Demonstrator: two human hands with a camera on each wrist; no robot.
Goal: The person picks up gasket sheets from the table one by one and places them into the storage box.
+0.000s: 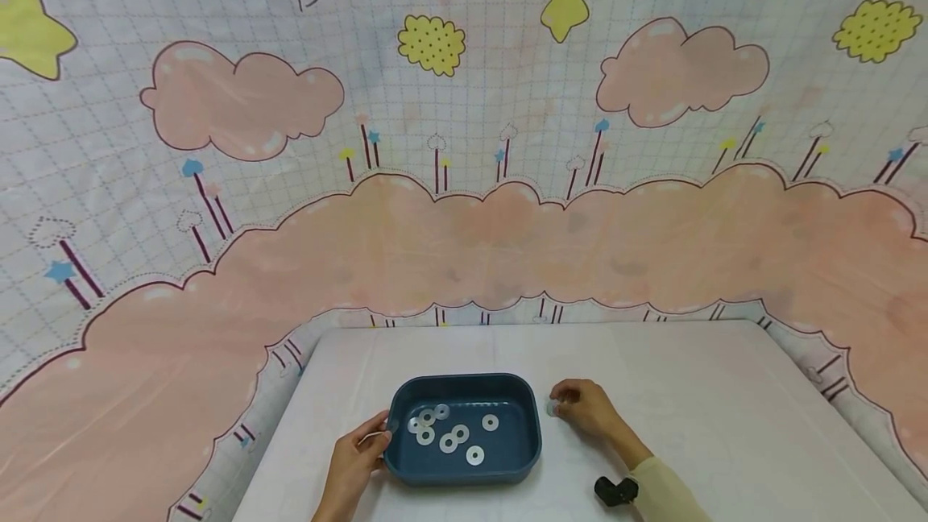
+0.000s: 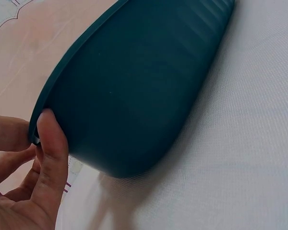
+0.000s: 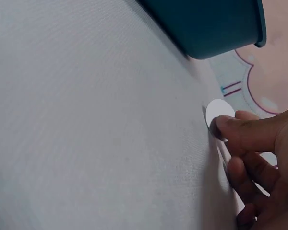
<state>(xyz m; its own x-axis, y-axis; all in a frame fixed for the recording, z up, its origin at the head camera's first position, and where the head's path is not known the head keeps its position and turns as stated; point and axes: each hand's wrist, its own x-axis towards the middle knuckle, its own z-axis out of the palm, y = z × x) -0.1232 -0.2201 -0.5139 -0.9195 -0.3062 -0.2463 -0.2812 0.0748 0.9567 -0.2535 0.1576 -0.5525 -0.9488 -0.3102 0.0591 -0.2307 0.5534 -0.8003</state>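
Observation:
A dark blue rectangular bin (image 1: 464, 475) stands on the white table, with several flat silvery washers (image 1: 474, 455) lying loose on its floor, some overlapping. My left hand (image 1: 353, 457) pinches the bin's left rim. In the left wrist view the thumb (image 2: 52, 143) lies against the bin's outer wall (image 2: 129, 91), and the other fingers are at the rim's inner side, partly hidden. To the right of the bin, my right hand (image 1: 586, 407) pinches a washer (image 3: 218, 110) between thumb and fingertips, close over the tabletop. The thumb covers part of that washer.
White cloth covers the table (image 1: 696, 393). Behind it hangs a backdrop (image 1: 493, 252) printed with pink clouds and yellow stars. A black wrist device (image 1: 616, 491) sits at the right sleeve (image 1: 663, 490).

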